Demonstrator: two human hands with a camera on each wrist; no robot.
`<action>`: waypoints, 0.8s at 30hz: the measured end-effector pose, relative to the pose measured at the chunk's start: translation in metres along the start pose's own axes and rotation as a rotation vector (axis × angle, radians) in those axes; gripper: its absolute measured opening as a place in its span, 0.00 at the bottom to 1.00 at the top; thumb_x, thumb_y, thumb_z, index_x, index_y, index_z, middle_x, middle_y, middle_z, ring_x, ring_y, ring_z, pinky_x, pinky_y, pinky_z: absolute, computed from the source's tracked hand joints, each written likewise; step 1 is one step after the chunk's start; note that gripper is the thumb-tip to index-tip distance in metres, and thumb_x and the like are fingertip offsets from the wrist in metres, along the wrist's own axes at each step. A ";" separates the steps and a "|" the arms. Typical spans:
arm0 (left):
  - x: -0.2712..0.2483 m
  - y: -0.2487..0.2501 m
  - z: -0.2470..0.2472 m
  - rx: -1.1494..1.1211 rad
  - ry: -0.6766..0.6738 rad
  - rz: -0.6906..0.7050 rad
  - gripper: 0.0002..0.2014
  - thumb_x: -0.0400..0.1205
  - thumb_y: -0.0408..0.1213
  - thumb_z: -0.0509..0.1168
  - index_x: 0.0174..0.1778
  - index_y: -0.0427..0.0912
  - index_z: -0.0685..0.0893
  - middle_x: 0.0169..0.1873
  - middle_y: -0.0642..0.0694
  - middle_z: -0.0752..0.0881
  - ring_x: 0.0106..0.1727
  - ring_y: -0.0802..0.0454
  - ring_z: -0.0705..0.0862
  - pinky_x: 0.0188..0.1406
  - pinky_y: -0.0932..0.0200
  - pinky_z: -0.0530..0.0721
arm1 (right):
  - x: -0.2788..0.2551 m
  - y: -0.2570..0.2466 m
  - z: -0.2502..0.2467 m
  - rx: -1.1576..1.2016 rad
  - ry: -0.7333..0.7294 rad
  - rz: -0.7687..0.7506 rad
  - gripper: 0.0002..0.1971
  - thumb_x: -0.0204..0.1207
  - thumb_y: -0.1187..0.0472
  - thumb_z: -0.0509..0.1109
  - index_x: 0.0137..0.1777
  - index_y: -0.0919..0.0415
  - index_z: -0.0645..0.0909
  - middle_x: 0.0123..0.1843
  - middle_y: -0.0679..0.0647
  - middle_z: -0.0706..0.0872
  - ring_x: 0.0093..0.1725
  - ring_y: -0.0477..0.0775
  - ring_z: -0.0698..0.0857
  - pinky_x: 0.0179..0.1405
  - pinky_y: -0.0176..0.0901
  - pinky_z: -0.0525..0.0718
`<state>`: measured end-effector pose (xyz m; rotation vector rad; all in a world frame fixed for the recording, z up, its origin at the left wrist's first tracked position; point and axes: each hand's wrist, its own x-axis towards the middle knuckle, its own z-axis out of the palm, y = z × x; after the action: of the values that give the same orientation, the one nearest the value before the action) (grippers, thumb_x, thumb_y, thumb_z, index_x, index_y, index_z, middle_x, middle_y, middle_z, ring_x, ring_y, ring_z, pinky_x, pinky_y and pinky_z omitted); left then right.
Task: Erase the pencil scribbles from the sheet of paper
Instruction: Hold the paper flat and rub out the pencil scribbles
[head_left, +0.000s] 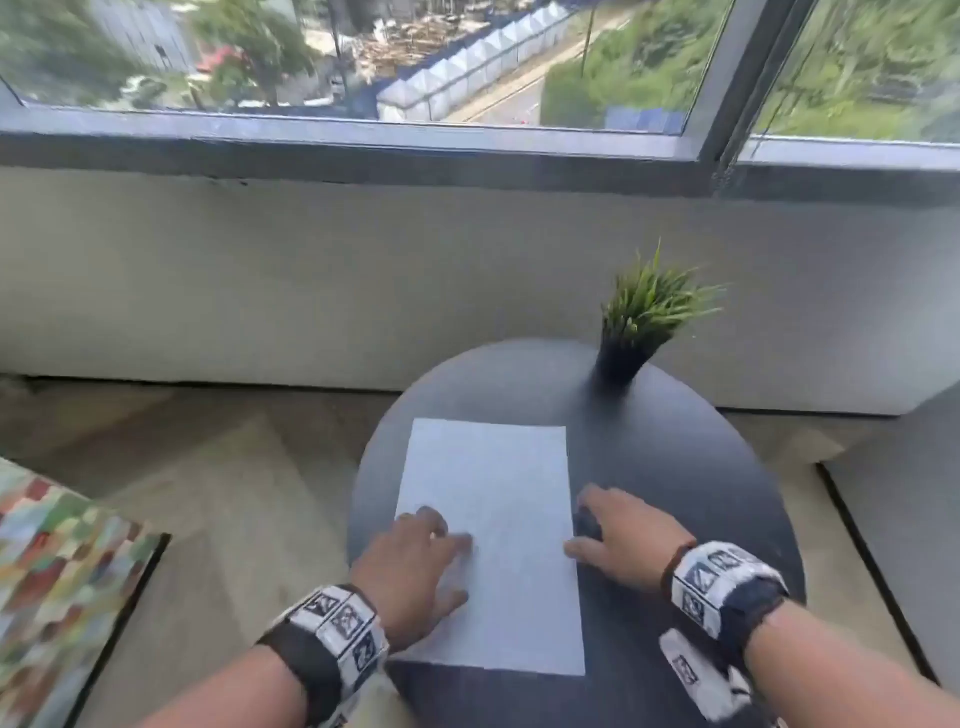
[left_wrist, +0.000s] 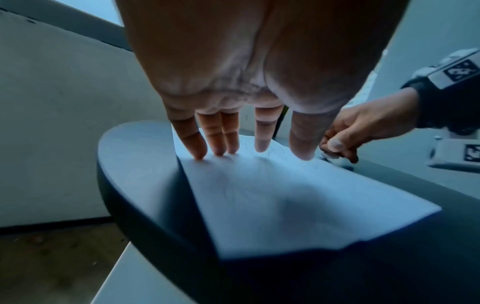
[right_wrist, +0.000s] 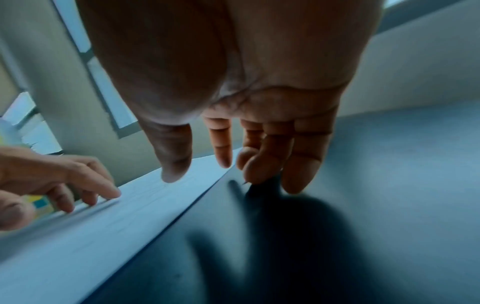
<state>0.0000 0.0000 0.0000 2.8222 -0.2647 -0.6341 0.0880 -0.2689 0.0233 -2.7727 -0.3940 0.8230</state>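
A white sheet of paper (head_left: 493, 525) lies on a round dark table (head_left: 675, 467). Faint pencil scribbles (left_wrist: 270, 157) show near my left fingertips. My left hand (head_left: 441, 551) lies flat on the sheet's left edge, its straight, spread fingers (left_wrist: 218, 144) pressing the paper down. My right hand (head_left: 597, 530) hovers at the sheet's right edge with loosely extended fingers (right_wrist: 298, 176). It arches over a small dark object (head_left: 587, 525) on the table, blurred, and does not visibly grip it. In the right wrist view the object (right_wrist: 235, 187) is a thin dark streak.
A small potted grass plant (head_left: 639, 322) stands at the table's far side. A low white wall (head_left: 311, 286) under a window runs behind the table. A multicoloured patterned surface (head_left: 52, 571) sits on the floor side at the left.
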 end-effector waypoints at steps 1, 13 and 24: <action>0.001 -0.002 0.005 0.025 0.047 0.033 0.29 0.79 0.61 0.63 0.77 0.61 0.70 0.70 0.51 0.69 0.69 0.46 0.72 0.68 0.48 0.75 | 0.009 0.002 0.005 -0.017 0.044 0.013 0.21 0.72 0.38 0.68 0.57 0.48 0.70 0.56 0.50 0.80 0.56 0.57 0.82 0.52 0.49 0.79; -0.042 0.030 0.051 0.153 0.101 0.056 0.28 0.80 0.60 0.62 0.78 0.62 0.69 0.73 0.49 0.66 0.73 0.44 0.67 0.71 0.43 0.74 | -0.044 0.021 0.037 0.060 0.109 0.080 0.15 0.70 0.57 0.78 0.55 0.57 0.82 0.51 0.51 0.84 0.48 0.53 0.81 0.42 0.40 0.75; -0.026 0.045 0.049 0.310 -0.039 0.111 0.58 0.61 0.81 0.64 0.84 0.66 0.47 0.87 0.52 0.44 0.87 0.44 0.46 0.82 0.40 0.59 | -0.075 -0.007 0.067 0.213 0.095 -0.143 0.04 0.78 0.49 0.68 0.49 0.45 0.80 0.37 0.51 0.90 0.28 0.48 0.85 0.32 0.41 0.85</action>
<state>-0.0505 -0.0463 -0.0206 3.0603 -0.5686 -0.6756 -0.0113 -0.2766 0.0078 -2.5419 -0.4533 0.6552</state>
